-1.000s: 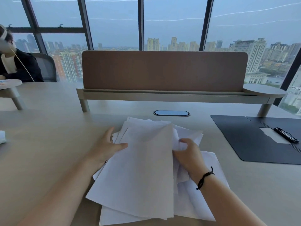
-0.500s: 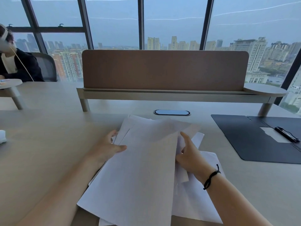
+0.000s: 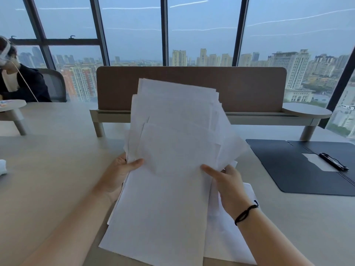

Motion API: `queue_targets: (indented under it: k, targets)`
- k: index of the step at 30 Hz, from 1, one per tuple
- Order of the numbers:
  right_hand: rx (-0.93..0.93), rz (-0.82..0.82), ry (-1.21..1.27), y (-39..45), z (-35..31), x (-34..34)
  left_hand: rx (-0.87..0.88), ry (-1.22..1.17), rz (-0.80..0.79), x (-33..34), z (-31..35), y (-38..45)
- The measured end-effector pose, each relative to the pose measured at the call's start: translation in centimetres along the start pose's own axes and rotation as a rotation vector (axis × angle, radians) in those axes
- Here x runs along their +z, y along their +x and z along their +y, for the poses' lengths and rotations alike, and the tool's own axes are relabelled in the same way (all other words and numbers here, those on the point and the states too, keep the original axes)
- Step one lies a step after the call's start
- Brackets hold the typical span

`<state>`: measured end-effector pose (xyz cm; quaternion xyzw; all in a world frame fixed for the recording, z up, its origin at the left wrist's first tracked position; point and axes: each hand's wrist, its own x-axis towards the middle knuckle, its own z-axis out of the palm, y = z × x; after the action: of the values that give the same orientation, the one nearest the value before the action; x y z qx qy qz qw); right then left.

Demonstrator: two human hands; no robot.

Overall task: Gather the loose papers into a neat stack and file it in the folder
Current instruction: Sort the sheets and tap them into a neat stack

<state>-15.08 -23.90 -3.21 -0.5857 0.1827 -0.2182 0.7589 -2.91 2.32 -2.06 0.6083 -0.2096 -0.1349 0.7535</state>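
Note:
Several white papers (image 3: 178, 135) form an uneven bundle, tilted up off the desk with their top edges fanned and misaligned. My left hand (image 3: 119, 173) grips the bundle's left edge, thumb on the front. My right hand (image 3: 228, 181), with a black cord on the wrist, holds the right edge, thumb pressed on the front sheet. One more sheet (image 3: 228, 237) lies flat on the desk under my right forearm. The dark open folder (image 3: 288, 169) lies flat to the right, with a black clip (image 3: 333, 161) and a white label near its spine.
A brown divider screen on a low shelf (image 3: 249, 89) crosses the desk behind the papers. A person sits at the far left (image 3: 21, 85) beside a small round stand. A small white object (image 3: 2, 167) lies at the left edge. Large windows stand behind.
Both hands have lifted the papers from lying flat on the desk to a raised, tilted bundle, and my right hand shifted from on top of the sheets to gripping their right edge.

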Motion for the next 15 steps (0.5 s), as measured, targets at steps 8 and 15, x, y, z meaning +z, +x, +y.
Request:
queue_targets:
  k: [8, 15]
  targets:
    - [-0.038, -0.140, 0.109, 0.6, -3.6, 0.2, 0.071, 0.020, 0.074, 2.6, 3.3, -0.4]
    - [-0.287, -0.099, 0.137, -0.2, -11.1, 2.4, 0.373, 0.116, 0.245, 6.3, 10.2, -0.7]
